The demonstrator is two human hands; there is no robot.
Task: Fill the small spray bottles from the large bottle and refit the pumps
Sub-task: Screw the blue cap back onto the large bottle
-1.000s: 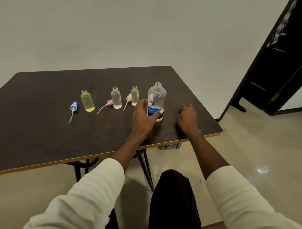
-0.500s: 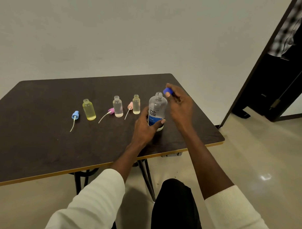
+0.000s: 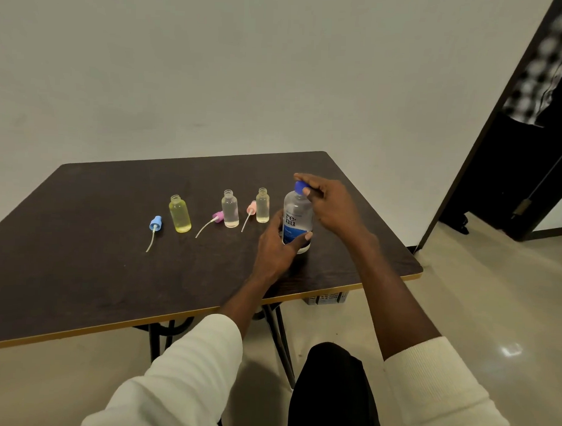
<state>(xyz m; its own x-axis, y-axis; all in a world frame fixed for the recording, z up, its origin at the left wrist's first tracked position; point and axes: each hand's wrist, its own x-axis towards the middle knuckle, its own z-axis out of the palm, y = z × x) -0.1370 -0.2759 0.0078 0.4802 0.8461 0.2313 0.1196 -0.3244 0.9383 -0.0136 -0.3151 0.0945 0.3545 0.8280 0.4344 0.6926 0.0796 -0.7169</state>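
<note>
The large clear bottle (image 3: 298, 218) with a blue label stands upright on the dark table (image 3: 80, 269). My left hand (image 3: 277, 244) grips its lower body. My right hand (image 3: 329, 203) pinches the blue cap (image 3: 300, 186) on the bottle's neck. Three small open bottles stand in a row to the left: a yellow one (image 3: 179, 214), a clear one (image 3: 230, 209) and a pale one (image 3: 262, 205). Beside them lie their pumps with dip tubes: blue (image 3: 155, 223), purple (image 3: 218, 216) and pink (image 3: 251, 208).
The table's front edge has a yellow trim, and its right corner (image 3: 414, 271) is near my right arm. A dark doorway (image 3: 530, 157) opens at the right. A small crate (image 3: 327, 299) sits on the floor under the table.
My right hand picked the blue cap up from the table and brought it onto the large bottle's neck. My left hand kept holding the bottle.
</note>
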